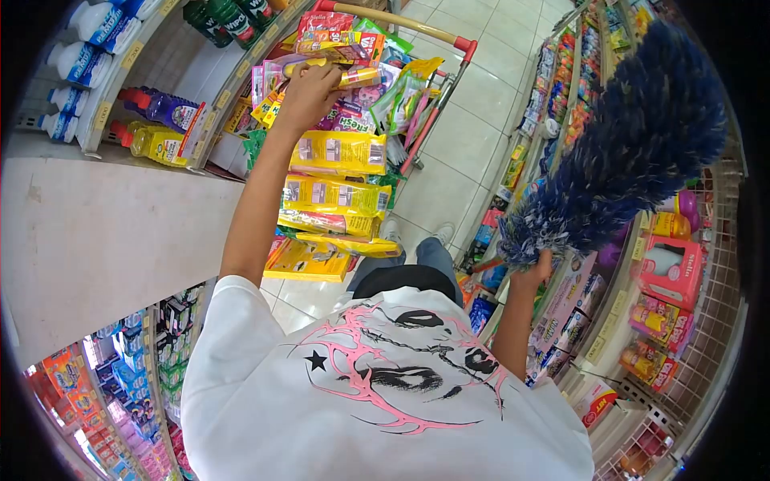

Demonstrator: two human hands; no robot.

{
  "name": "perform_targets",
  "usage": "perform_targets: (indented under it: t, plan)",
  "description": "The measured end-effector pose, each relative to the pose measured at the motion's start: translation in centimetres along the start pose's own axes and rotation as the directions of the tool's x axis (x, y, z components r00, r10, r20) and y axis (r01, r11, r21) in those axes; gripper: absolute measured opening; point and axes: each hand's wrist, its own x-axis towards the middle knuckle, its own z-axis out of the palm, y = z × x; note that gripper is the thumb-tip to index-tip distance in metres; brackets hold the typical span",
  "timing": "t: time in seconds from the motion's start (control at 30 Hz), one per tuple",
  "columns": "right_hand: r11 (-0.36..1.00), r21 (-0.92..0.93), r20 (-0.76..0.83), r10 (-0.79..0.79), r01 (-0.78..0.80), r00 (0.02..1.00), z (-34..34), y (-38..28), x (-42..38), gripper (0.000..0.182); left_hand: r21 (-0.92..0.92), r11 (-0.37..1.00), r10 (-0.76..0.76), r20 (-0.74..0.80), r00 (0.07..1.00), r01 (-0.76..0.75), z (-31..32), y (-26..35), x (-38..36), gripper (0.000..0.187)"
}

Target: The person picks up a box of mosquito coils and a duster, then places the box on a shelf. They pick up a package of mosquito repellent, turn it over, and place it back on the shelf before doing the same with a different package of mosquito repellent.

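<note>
Open aisle (473, 104) between cart (468, 48) and duster (634, 136)

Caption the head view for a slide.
Left hand on a yellow packet among other packets, right hand gripping a blue duster.

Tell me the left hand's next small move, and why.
Probably settle the yellow tube-shaped pack flat among the packets: the left hand is right at it, and the packets crowd together there at uneven angles. The right hand seems unavailable to help, since it grips the blue duster.
</note>
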Motion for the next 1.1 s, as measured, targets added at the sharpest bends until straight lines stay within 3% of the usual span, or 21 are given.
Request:
perform_targets:
  t: [0.03,0.1,0.17,0.2,0.23,0.3,0.33,0.4,0.47,0.5,0.53,0.57,0.6,0.63,0.67,0.83,0.9,0.93,1.0,1.03,1.1]
  plan:
    - [0.907,0.404,0.009,0.123,-0.116,0.992,1.0,-0.7,0.0,0.041,0.0,1.0,-0.001,0.001,1.0,0.001,-0.4,0.1,-0.3,0.036]
    - [0.896,0.432,0.009,0.111,-0.104,0.994,0.5,-0.2,0.1,0.041,-0.012,0.995,0.097,-0.07,0.993,-0.098,-1.6,0.4,-1.2,0.035]
    - [0.995,0.072,-0.036,-0.065,0.067,0.997,0.6,-0.6,0.0,0.042,-0.079,0.997,0.015,-0.16,0.987,-0.028,-4.1,1.0,-2.6,0.034]
    - [0.874,0.483,0.157,-0.026,-0.054,0.987,-1.4,-0.1,0.0,0.046,-0.15,0.988,-0.072,-0.242,0.968,0.036,-5.4,1.3,-3.4,0.033]
    - [0.872,0.487,0.158,-0.029,-0.052,0.987,-1.3,-0.7,-0.3,0.046,-0.147,0.989,-0.069,-0.245,0.967,0.034,-6.5,1.8,-4.4,0.033]
    - [0.797,0.602,0.234,-0.116,-0.05,0.965,-1.1,-2.2,-0.6,0.048,-0.753,0.636,-0.561,-0.301,0.771,0.168,-8.7,3.0,-6.4,0.034]
    - [0.793,0.607,0.235,-0.122,-0.047,0.964,-0.9,-2.6,-0.7,0.048,-0.751,0.64,-0.558,-0.308,0.771,0.163,-10.0,4.4,-6.7,0.034]
    - [0.95,0.304,-0.028,-0.07,0.076,0.997,-0.4,-3.4,-0.6,0.045,-0.972,0.226,-0.837,-0.23,0.497,-0.069,-12.2,7.6,-7.1,0.035]
    - [0.994,0.023,-0.305,-0.094,0.106,0.948,1.1,-4.3,0.3,0.042,-0.959,-0.158,-0.783,-0.022,0.621,-0.233,-10.1,7.1,-11.6,0.042]
    - [0.991,0.029,-0.316,-0.112,0.128,0.942,0.7,-4.4,0.2,0.042,-0.821,-0.428,-0.643,-0.017,0.766,-0.378,-7.2,6.4,-13.6,0.046]
    - [0.996,-0.077,-0.303,-0.062,0.04,0.951,0.2,-4.2,0.2,0.044,-0.721,-0.589,-0.503,-0.026,0.864,-0.365,-5.0,6.1,-15.0,0.062]
    - [0.982,-0.182,-0.298,-0.007,-0.049,0.955,-0.3,-3.7,0.1,0.045,-0.669,-0.662,-0.564,0.148,0.812,-0.338,-6.1,9.1,-15.2,0.072]
    - [0.969,-0.24,-0.211,-0.107,0.054,0.972,-1.3,-2.4,-0.5,0.044,-0.606,-0.73,-0.591,0.325,0.739,-0.317,-7.2,12.8,-15.5,0.082]
    - [0.969,-0.236,-0.231,-0.128,0.072,0.965,-1.6,-2.2,-1.3,0.044,-0.474,-0.823,-0.45,0.208,0.868,-0.313,-6.3,14.3,-16.2,0.097]
    - [0.982,-0.14,-0.21,-0.158,0.13,0.965,-1.3,-2.3,-2.6,0.039,-0.381,-0.882,-0.368,0.188,0.911,-0.278,-6.2,16.3,-16.5,0.093]
    - [0.988,-0.046,-0.167,-0.155,0.149,0.974,-3.0,-6.6,-9.6,0.036,-0.215,-0.964,-0.217,0.287,0.933,-0.158,-5.2,24.0,-18.2,0.065]
    - [0.894,-0.425,-0.12,-0.209,0.14,0.971,-4.7,-7.1,-13.5,0.027,-0.216,-0.974,-0.14,0.371,0.918,-0.062,-5.3,25.8,-18.7,0.065]
    - [0.892,-0.43,-0.136,-0.22,0.142,0.966,-6.0,-7.0,-15.2,0.027,-0.193,-0.981,-0.078,0.37,0.926,-0.006,-5.4,26.4,-18.9,0.065]
    - [0.271,-0.772,0.372,-0.541,0.575,0.754,-8.2,-6.4,-18.4,0.044,-0.163,-0.985,-0.007,0.4,0.916,0.064,-6.1,27.3,-19.1,0.064]
    - [0.265,-0.781,0.361,-0.547,0.566,0.755,-8.3,-6.3,-20.2,0.044,-0.14,-0.983,0.047,0.436,0.899,0.119,-6.5,27.6,-19.3,0.064]
    - [0.817,-0.521,0.206,-0.159,0.246,0.966,-7.3,-6.0,-23.5,0.06,-0.186,-0.968,0.082,0.402,0.912,0.169,-6.5,27.4,-20.2,0.06]
